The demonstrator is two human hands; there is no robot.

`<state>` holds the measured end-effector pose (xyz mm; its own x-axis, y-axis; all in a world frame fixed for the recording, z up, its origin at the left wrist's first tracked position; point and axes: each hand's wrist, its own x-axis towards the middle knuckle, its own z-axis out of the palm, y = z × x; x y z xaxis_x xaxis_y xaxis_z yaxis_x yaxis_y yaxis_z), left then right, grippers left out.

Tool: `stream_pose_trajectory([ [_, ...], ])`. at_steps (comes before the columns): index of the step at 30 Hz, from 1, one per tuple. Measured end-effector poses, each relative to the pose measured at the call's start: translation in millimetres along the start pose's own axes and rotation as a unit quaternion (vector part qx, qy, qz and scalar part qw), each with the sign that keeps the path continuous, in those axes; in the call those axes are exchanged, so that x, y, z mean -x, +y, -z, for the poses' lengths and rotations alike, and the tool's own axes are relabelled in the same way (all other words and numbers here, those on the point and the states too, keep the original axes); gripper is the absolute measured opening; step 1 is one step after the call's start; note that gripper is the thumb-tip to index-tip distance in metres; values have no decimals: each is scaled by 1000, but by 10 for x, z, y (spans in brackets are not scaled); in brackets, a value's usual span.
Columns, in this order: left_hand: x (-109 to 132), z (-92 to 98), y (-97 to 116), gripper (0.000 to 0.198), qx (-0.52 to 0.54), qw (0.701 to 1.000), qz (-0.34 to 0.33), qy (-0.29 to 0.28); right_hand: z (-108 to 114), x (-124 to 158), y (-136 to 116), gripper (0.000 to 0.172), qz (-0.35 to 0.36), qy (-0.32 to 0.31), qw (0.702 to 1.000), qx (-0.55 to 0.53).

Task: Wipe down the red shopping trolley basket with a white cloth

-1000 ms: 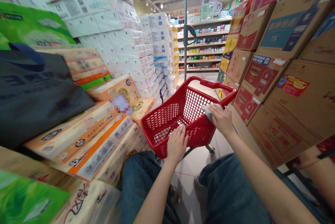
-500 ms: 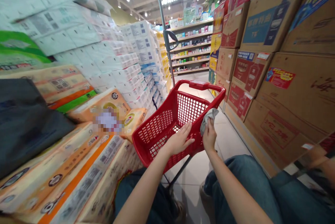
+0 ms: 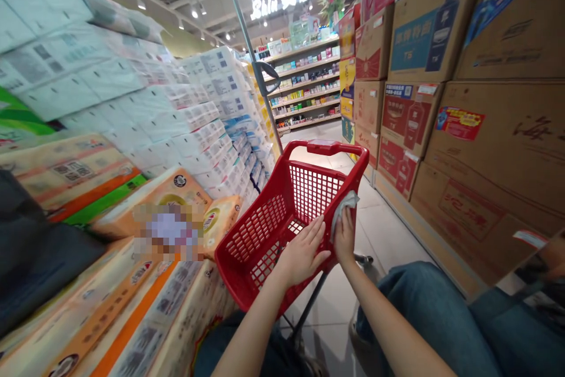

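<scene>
A red plastic basket (image 3: 260, 218) with lattice walls, carried on a wheeled metal frame, stands tilted in front of me. My left hand (image 3: 302, 253) lies with fingers stretched out on the basket's near side, holding nothing. To its right, my right hand (image 3: 344, 237) presses a crumpled grey cloth (image 3: 345, 203) against the outside of the basket's right side. The fingers of that hand lie over the cloth, and part of it sticks out above them.
Packs of tissue (image 3: 150, 118) are piled high on the left, with a dark bag (image 3: 39, 253) on the lower ones. Cardboard boxes (image 3: 494, 147) line the right side. A metal pole (image 3: 247, 30) rises behind the basket. Stocked shelves (image 3: 309, 80) stand farther back.
The view has shifted, and the basket sits slightly lower and farther left. My right hand and the cloth have come closer to the basket's side and now lie flatter against it.
</scene>
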<state>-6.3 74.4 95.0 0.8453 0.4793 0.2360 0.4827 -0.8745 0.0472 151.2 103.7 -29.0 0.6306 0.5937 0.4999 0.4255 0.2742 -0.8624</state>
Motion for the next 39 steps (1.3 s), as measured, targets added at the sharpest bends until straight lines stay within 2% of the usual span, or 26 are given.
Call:
stream_pose_trajectory([
  [2,-2,8,6,63,9,1000,3,0,-26,-12,-59,52,-25,15,1000,-7],
  [4,-4,10,8,63,16,1000,5,2,-51,171,-118,50,-25,18,1000,2],
  [6,-5,8,6,63,23,1000,8,5,-60,413,-165,49,3,-2,1000,25],
  [8,-4,6,4,63,30,999,10,6,-47,536,-202,46,34,-25,998,53],
  [10,-2,11,8,61,34,999,13,5,-20,451,-229,44,40,-15,997,71],
  [12,0,20,17,61,38,999,17,4,9,222,-224,45,25,14,997,72],
  [14,3,32,28,60,43,999,20,3,33,4,-164,46,4,39,997,64],
  [16,8,42,36,60,47,999,23,1,55,-89,-55,47,-13,57,997,50],
  [20,18,46,41,60,47,999,27,1,89,-11,103,48,-34,69,997,29],
  [27,15,44,43,60,48,998,30,3,22,-217,-192,46,-28,75,995,67],
  [30,18,54,50,60,45,999,28,8,59,-133,-67,48,-42,80,994,61],
  [34,21,50,48,61,44,999,24,12,157,-63,79,49,-65,52,995,52],
  [39,18,29,44,61,44,999,24,11,140,-268,-198,45,-26,50,998,42],
])
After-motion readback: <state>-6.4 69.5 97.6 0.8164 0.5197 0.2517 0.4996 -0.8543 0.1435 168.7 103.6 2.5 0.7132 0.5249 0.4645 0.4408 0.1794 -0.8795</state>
